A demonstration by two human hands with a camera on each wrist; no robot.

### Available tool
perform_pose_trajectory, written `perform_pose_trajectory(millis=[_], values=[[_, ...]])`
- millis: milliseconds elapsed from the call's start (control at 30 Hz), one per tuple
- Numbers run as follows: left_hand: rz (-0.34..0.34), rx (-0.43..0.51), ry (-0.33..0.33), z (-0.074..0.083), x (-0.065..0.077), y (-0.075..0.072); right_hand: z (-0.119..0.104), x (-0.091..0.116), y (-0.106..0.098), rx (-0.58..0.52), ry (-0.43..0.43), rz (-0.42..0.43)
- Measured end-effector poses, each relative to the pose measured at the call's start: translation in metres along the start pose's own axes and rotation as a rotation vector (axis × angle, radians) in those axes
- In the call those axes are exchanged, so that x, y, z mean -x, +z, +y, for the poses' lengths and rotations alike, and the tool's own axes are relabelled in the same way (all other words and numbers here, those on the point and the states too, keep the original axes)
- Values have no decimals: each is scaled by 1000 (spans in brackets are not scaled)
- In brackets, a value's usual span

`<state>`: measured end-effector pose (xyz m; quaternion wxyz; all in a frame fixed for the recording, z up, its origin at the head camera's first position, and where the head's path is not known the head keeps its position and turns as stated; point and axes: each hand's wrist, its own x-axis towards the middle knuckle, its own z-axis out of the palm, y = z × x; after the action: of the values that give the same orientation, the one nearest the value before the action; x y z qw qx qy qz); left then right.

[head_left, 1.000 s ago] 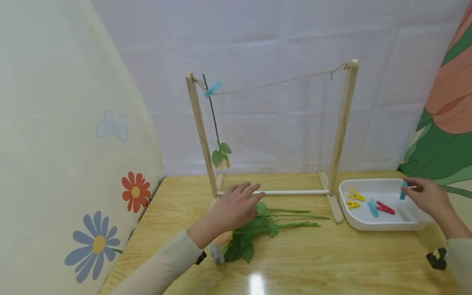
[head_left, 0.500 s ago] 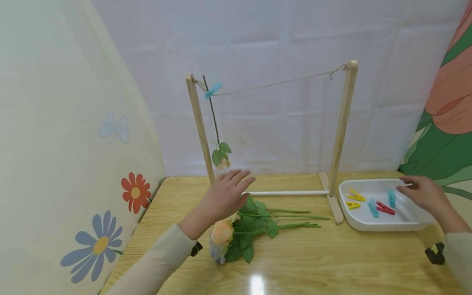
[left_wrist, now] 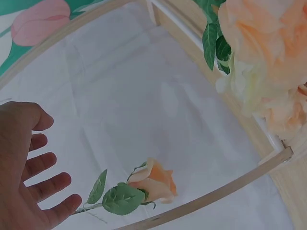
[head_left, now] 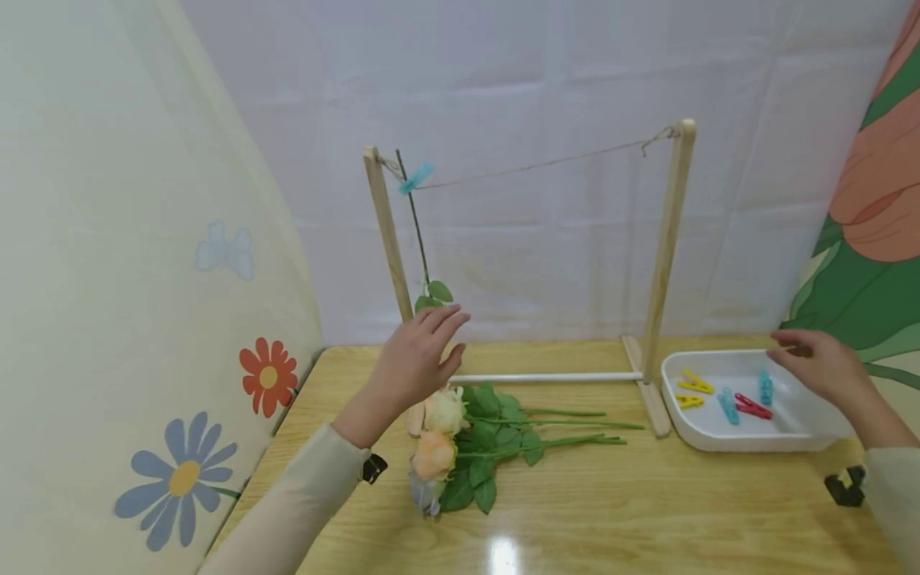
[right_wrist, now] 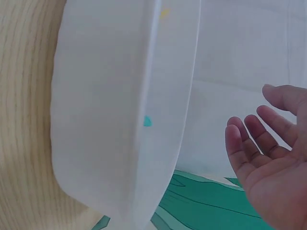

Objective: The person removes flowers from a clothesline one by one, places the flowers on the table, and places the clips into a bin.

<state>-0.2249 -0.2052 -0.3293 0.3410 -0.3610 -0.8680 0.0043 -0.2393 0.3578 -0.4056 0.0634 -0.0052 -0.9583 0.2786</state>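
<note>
My left hand (head_left: pixel 412 355) is raised with relaxed, parted fingers and holds nothing. In the head view it overlaps the bloom of a hanging rose (left_wrist: pixel 151 182). A blue clothespin (head_left: pixel 416 178) fixes that rose's stem to a twine line (head_left: pixel 532 167), bloom downward. Below the hand, several roses (head_left: pixel 434 455) in peach, cream and pale blue lie on the table, stems pointing right. My right hand (head_left: pixel 822 367) hovers over the far right of a white tray (head_left: pixel 740 442), its fingers loosely bent around nothing. Inside the tray lies a blue clothespin (head_left: pixel 765 387) close to that hand.
Also in the tray are two yellow clothespins (head_left: pixel 695 382), a red clothespin (head_left: pixel 753 406) and another blue one. A wooden frame (head_left: pixel 668 255) carries the twine between two posts, with a white crossbar (head_left: pixel 546 377) low down. A painted wall (head_left: pixel 144 279) borders the left.
My right hand has let go of the blue clothespin, which now lies in the tray. My left hand has risen up and left from above the roses, uncovering their blooms.
</note>
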Motion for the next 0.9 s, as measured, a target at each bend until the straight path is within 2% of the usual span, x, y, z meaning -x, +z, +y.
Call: perform_pose_trajectory(millis=[267, 533, 900], values=[[46, 32, -82, -10, -3, -4, -14, 0, -9, -45, -74, -19], [94, 70, -147, -19, -8, -5, -34, 0, -11, -81, -101, 18], [145, 154, -278, -33, -14, -4, -68, 3, -20, -168, -113, 2]])
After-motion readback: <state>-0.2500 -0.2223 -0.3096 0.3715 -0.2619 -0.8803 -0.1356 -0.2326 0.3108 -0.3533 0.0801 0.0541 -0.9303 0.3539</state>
